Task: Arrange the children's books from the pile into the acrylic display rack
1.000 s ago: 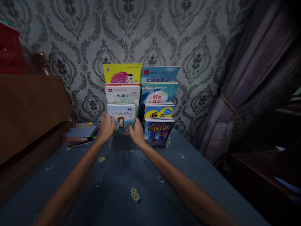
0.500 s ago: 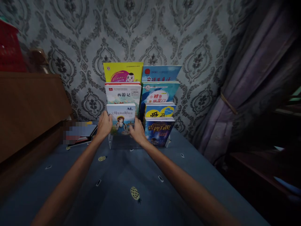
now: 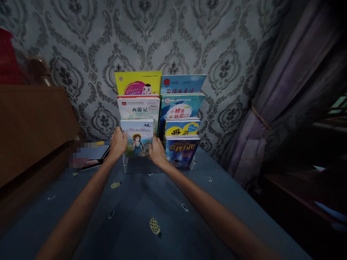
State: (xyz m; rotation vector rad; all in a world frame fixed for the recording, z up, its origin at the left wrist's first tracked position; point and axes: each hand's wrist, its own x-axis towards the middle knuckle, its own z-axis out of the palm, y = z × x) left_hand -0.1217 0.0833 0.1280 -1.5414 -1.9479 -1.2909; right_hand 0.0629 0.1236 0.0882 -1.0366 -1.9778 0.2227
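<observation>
Between my two hands is an upright book (image 3: 137, 139) with a girl in a blue dress on its cover. My left hand (image 3: 118, 141) grips its left edge, with the fingers hidden behind it. My right hand (image 3: 157, 150) is closed on the right edge, thumb on the front. The book stands at the front of the left column of a clear tiered rack (image 3: 141, 166). Behind it rise a white book (image 3: 138, 108) and a yellow book (image 3: 137, 80). Beside my right hand a dark blue book (image 3: 181, 153) fills the front of the right column.
Higher in the right column are a yellow-and-blue book (image 3: 182, 127), a teal book (image 3: 183, 104) and a blue book (image 3: 184, 83). More books (image 3: 93, 151) lie flat at the left, near a brown cabinet (image 3: 35, 126). A patterned wall rises behind; a tied curtain (image 3: 252, 130) hangs right.
The view has shifted slightly, so the rack and books appear a little further left. Both hands stay on the same book, which looks almost unmoved relative to the rack.
</observation>
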